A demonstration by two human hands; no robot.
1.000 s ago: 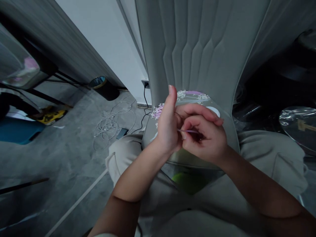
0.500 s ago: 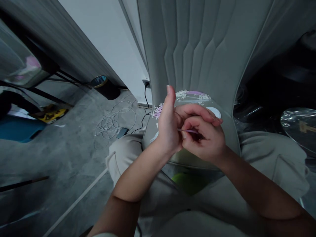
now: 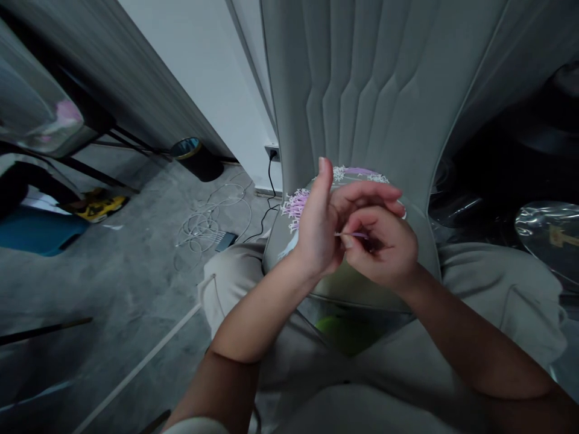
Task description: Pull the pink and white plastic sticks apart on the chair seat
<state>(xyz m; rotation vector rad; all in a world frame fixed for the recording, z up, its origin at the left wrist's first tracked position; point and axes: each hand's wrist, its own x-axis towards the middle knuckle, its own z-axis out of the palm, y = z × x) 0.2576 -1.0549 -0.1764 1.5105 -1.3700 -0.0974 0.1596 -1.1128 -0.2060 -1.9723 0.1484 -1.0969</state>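
My right hand point(image 3: 384, 244) pinches a thin purple stick-like piece point(image 3: 357, 234) with a pale tip between thumb and fingers. That tip points toward the palm of my left hand point(image 3: 323, 226), which is open with the thumb raised and the fingers curving behind the right hand. Both hands are over the seat of a grey chair point(image 3: 362, 289). Behind my left hand lies a bundle of purple pieces with white branching ends point(image 3: 295, 205). Farther back on the seat is another purple and white bunch point(image 3: 359, 172). A round white item is mostly hidden behind my fingers.
A black bin point(image 3: 199, 160) stands by the white wall panel. Coiled white cables point(image 3: 212, 217) lie on the floor near a plugged-in black cord point(image 3: 270, 175). At left are a blue box point(image 3: 40, 232) and another person's yellow shoe point(image 3: 102, 208). Clear plastic point(image 3: 549, 232) is at right.
The view has shifted slightly. My right hand has drawn a little away from my left palm, and more of the purple piece's pale tip shows. The right hand keeps its pinch.
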